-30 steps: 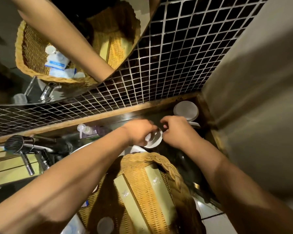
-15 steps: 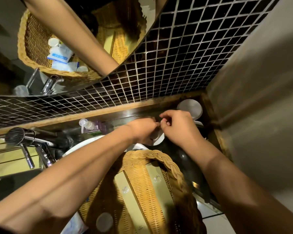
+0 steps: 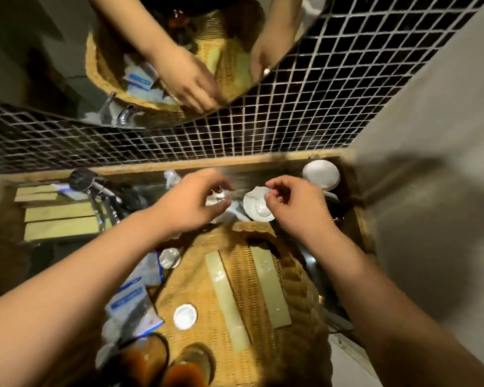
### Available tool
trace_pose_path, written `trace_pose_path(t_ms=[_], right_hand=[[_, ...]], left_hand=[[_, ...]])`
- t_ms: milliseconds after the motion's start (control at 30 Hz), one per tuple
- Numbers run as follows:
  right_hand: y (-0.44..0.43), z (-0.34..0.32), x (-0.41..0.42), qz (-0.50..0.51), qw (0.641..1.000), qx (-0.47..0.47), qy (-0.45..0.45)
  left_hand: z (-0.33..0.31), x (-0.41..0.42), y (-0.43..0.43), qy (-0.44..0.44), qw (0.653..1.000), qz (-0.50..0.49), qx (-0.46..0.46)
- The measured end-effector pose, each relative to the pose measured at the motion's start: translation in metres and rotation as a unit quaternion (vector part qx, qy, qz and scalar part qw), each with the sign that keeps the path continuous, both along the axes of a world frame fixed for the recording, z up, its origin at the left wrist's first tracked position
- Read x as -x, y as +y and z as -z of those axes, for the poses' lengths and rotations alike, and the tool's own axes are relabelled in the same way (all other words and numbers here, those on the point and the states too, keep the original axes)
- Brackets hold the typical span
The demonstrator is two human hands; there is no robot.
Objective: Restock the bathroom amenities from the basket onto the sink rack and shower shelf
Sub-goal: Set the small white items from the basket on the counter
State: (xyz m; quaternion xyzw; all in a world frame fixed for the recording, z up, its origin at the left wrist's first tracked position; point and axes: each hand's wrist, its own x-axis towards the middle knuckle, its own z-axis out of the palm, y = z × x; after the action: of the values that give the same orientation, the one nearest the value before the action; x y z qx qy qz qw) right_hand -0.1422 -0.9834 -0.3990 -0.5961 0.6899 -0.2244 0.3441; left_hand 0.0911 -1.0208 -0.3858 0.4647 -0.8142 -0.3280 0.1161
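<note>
The wicker basket [image 3: 292,275] sits below my hands. It holds two long green packets [image 3: 225,297], a round white lid [image 3: 185,317], blue-and-white sachets [image 3: 132,300] and amber bottles [image 3: 143,358]. Above its rim, on the dark counter, lies a small white dish [image 3: 256,209]. My left hand [image 3: 190,203] hovers left of the dish, its thumb and fingers curled round a small white packet [image 3: 220,195], which is blurred. My right hand [image 3: 294,209] is over the dish's right edge, with thumb and forefinger pinched on a tiny white item that shows at the fingertips in the mirror.
A white cup [image 3: 320,174] stands in the back right corner by the grey wall. A chrome faucet [image 3: 95,188] and a pump bottle [image 3: 172,177] are at left, with flat green boxes [image 3: 59,219] beyond. Dark mosaic tiles and a round mirror [image 3: 179,65] rise behind.
My hands, which were close together over the white dish, have drawn apart to its left and right. The view has tilted down, showing more of the basket's contents.
</note>
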Motion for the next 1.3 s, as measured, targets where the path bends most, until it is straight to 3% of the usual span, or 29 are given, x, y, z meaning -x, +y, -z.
trace_pose_path(t_ms=[267, 400, 500, 633, 800, 900, 1000, 1167, 1300], right_hand=[[0.048, -0.034, -0.082, -0.104, 0.991, 0.084, 0.023], [0.08, -0.02, -0.115, -0.189, 0.978, 0.09, 0.017], [0.099, 0.0, -0.13, -0.279, 0.958, 0.054, 0.029], [0.122, 0.03, -0.141, -0.399, 0.91, -0.073, 0.092], [0.136, 0.067, -0.144, -0.492, 0.848, -0.089, 0.173], [0.138, 0.077, -0.146, -0.534, 0.815, -0.055, 0.218], [0.138, 0.079, -0.149, -0.546, 0.81, -0.046, 0.207], [0.14, 0.07, -0.148, -0.488, 0.857, -0.096, 0.137], [0.135, 0.054, -0.14, -0.334, 0.931, -0.144, 0.017]], left_hand=[[-0.045, -0.084, 0.101, -0.022, 0.999, -0.013, 0.025], [-0.037, -0.111, 0.134, -0.076, 0.996, -0.018, 0.036], [-0.029, -0.122, 0.157, -0.096, 0.995, -0.01, -0.02], [-0.017, -0.125, 0.179, -0.102, 0.992, -0.018, -0.077], [-0.014, -0.122, 0.185, -0.058, 0.993, -0.039, -0.098], [-0.012, -0.125, 0.183, -0.086, 0.993, -0.032, -0.076], [-0.012, -0.127, 0.178, -0.114, 0.992, -0.01, -0.06], [-0.019, -0.119, 0.16, -0.116, 0.99, -0.005, -0.075], [-0.03, -0.101, 0.14, -0.096, 0.993, 0.024, -0.061]])
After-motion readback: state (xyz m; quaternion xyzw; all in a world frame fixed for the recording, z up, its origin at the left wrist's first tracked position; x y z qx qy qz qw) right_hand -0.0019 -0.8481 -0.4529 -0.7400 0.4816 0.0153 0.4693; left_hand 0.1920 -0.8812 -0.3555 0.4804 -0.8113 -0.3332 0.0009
